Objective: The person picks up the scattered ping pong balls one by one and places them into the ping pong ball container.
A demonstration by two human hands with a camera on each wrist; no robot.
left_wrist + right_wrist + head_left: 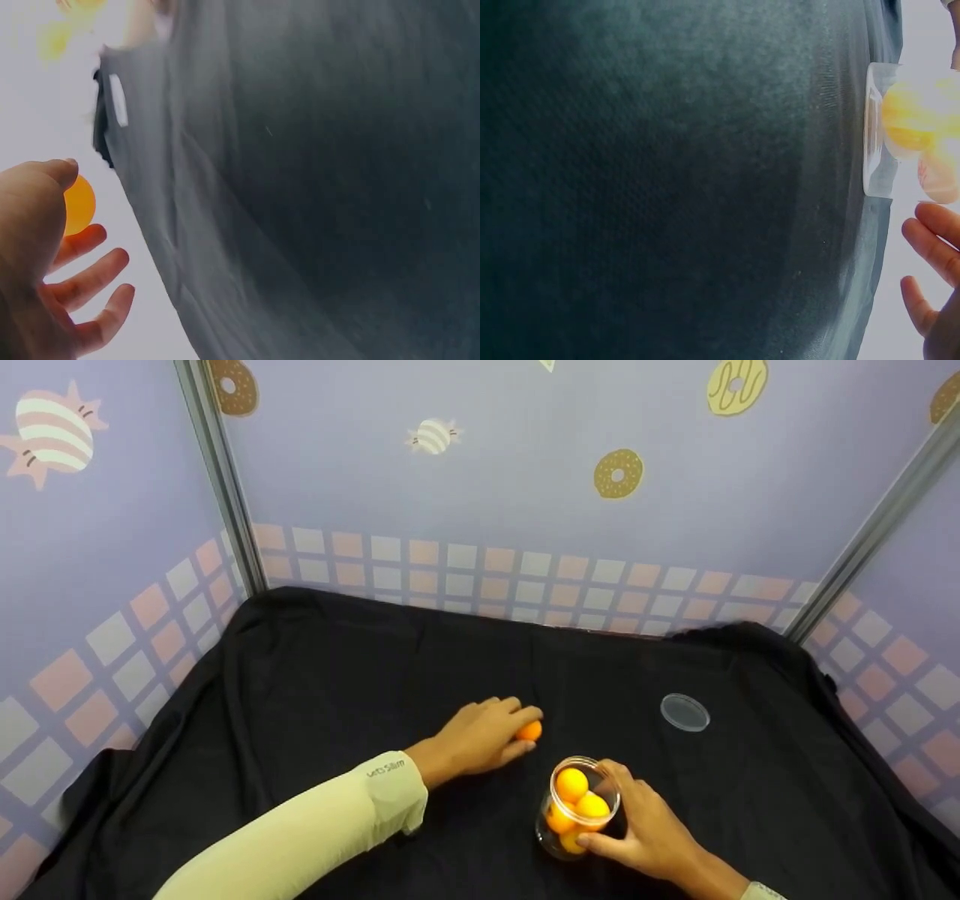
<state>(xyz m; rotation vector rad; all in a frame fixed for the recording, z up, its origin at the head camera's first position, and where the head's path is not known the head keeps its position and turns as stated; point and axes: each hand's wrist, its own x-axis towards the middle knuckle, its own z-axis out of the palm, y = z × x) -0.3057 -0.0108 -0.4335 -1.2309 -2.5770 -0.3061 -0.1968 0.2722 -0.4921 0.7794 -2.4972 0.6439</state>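
Note:
My left hand (480,739) pinches an orange ping-pong ball (530,730) between thumb and fingers, low over the black cloth. In the left wrist view that ball (79,205) shows beside the thumb, with the other fingers spread apart from it. A clear plastic jar (550,841) stands upright to the right of this hand, its mouth uncovered. Several orange balls (572,785) are piled inside it. My right hand (652,829) grips the jar from its right side, thumb near the rim. The right wrist view shows the jar's base (872,135) and a ball with red print (939,176).
A round clear lid (685,712) lies flat on the cloth, beyond the jar to the right. Black cloth (360,675) with folds covers the table. Patterned panels (495,472) with metal posts (225,472) enclose the back and both sides.

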